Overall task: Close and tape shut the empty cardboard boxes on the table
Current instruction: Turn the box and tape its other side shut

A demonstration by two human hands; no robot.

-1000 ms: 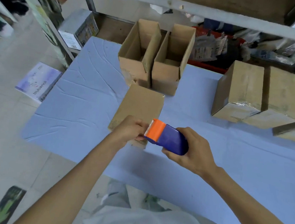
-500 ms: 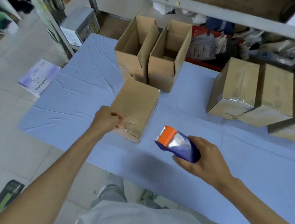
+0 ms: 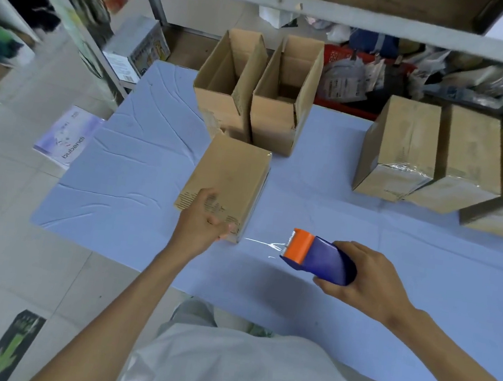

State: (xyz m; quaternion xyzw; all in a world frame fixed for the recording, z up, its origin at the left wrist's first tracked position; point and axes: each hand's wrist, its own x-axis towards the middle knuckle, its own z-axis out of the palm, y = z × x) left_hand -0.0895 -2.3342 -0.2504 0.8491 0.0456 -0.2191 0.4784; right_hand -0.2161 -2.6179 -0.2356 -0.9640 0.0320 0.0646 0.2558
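A closed cardboard box [image 3: 230,175] lies on its side on the blue-covered table [image 3: 140,157]. My left hand [image 3: 200,220] rests on its near end, fingers curled over the near corner. My right hand [image 3: 359,279] grips a blue tape dispenser with an orange head [image 3: 315,255], held to the right of the box. A thin strip of clear tape [image 3: 264,244] stretches from the box's near corner to the dispenser. Two open cardboard boxes [image 3: 225,85] [image 3: 284,96] stand upright behind the closed one.
Three taped boxes [image 3: 404,149] stand in a row at the right of the table. A metal shelf beam [image 3: 298,4] crosses overhead, with clutter stored behind the table. Cartons and a booklet [image 3: 66,136] lie on the tiled floor to the left.
My left hand went from the dispenser's mouth to the box's near end, drawing tape out. My right hand pulled the dispenser away to the right, stretching the tape.
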